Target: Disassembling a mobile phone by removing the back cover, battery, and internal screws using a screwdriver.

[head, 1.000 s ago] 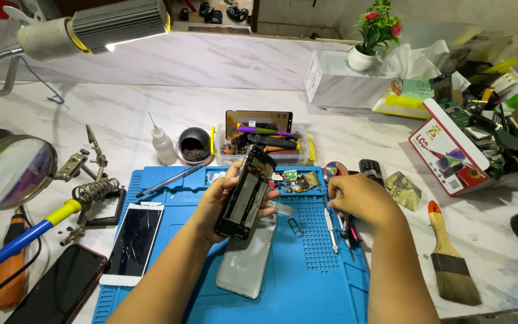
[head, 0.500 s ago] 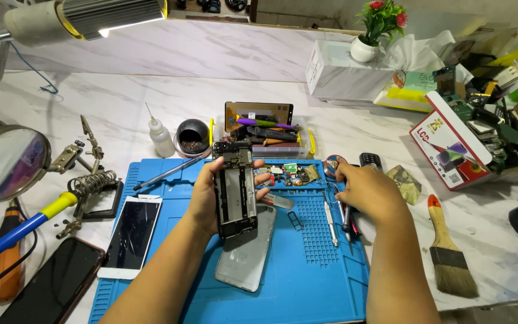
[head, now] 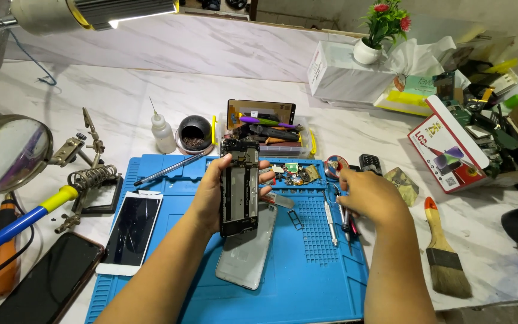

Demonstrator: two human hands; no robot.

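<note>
On the white marble-patterned surface (head: 151, 96) lies a blue rubber repair mat (head: 319, 282), and everything here is placed from that mat. The work looks well into disassembly: a grey rectangular back cover (head: 248, 255) lies loose on the mat's middle, and a white-framed phone with a cracked dark screen (head: 130, 231) rests on the mat's left edge, so covers appear off while the inner parts seem yet to be dealt with. Above the mat's middle, the left hand (head: 211, 192) grips an opened black phone frame with bare internals (head: 238, 187), held upright over the grey cover, thumb on its left edge and fingers wrapped round its right. The right hand (head: 370, 195) hovers at the mat's right edge, well apart from the frame, fingers curled down over slim metal screwdrivers (head: 331, 219) lying there; whether it grasps one I cannot tell. In the mat's top tray sit small loose electronic parts (head: 295, 174), just right of the frame.
</note>
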